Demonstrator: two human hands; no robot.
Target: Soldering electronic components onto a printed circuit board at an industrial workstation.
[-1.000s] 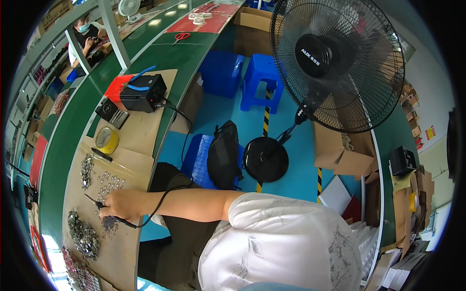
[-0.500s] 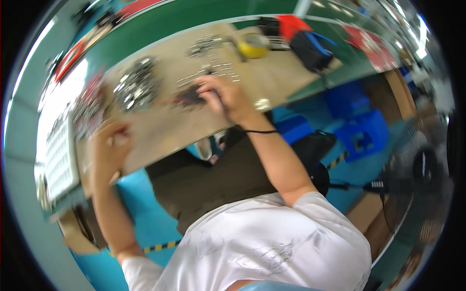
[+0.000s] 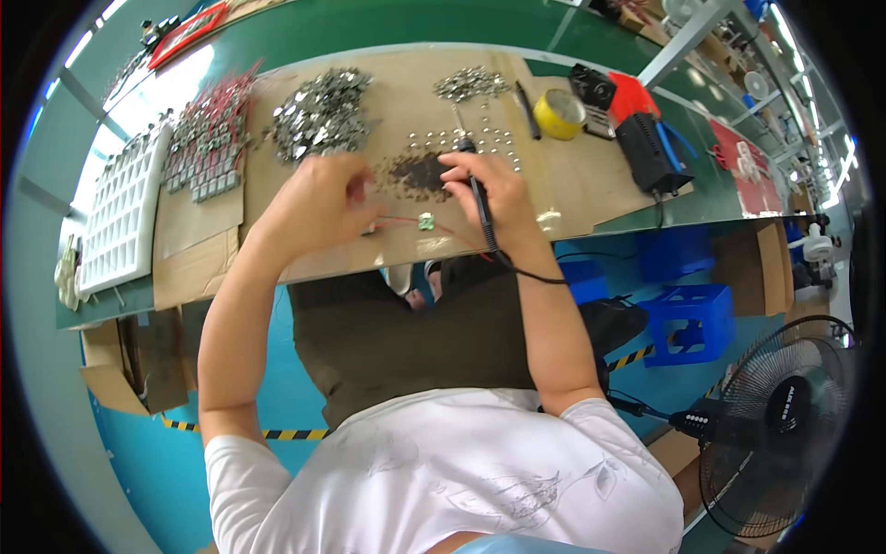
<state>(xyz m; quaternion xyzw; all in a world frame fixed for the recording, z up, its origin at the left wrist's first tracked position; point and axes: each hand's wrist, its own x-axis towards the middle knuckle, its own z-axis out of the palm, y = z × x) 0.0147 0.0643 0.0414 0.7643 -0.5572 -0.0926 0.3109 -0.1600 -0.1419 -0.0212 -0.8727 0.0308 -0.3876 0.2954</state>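
My right hand point(image 3: 506, 196) grips a soldering iron point(image 3: 482, 210) like a pen, its tip pointing away from me over the cardboard. Left of it, my left hand point(image 3: 318, 205) is curled with its fingers bent inward; whatever is between the fingertips is hidden. A small green circuit board point(image 3: 425, 222) lies between the hands near the cardboard's front edge, with thin red wires point(image 3: 452, 231) running by it. Just beyond the hands is a patch of dark brown crumbs point(image 3: 417, 175). Small silvery pieces point(image 3: 498, 140) stand in rows past the iron.
Heaps of metal parts point(image 3: 323, 111) and red-wired parts point(image 3: 210, 138) lie left, beside a white compartment tray point(image 3: 125, 217). At the right are yellow tape point(image 3: 559, 114) and a black power box point(image 3: 651, 152). A fan point(image 3: 784, 415) and blue stool point(image 3: 692, 323) stand lower right.
My left hand has moved right, from beside the red-wired parts to near the brown crumbs. The right hand still holds the iron. The view has shifted and become sharper, showing the circuit board.
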